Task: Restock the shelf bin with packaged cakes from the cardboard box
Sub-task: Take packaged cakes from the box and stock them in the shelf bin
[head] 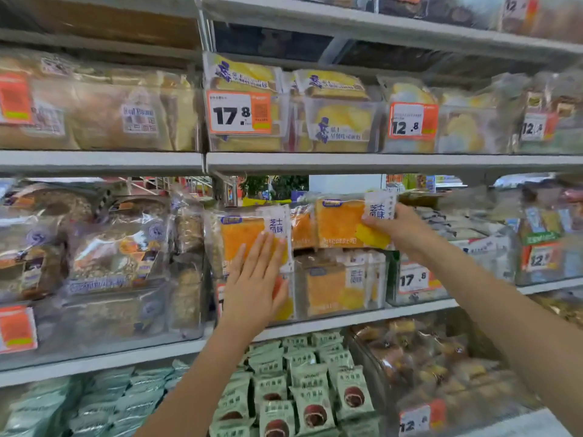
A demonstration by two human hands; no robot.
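Observation:
A clear shelf bin (344, 312) on the middle shelf holds orange-yellow packaged cakes with white labels. My left hand (255, 275) lies flat, fingers spread, against the front cake package (243, 234) at the bin's left side. My right hand (400, 230) grips the right end of another cake package (340, 222), which lies on top of the stack at the bin's upper right. More of the same cakes (334, 288) stand in the bin below it. No cardboard box is in view.
Bins of brown bread (94, 253) stand to the left, and a bin with a 17.8 price tag (413, 280) to the right. The shelf above carries yellow cake packs (334, 111). Below are green snack packets (303, 389) and a bin of brown pastries (426, 364).

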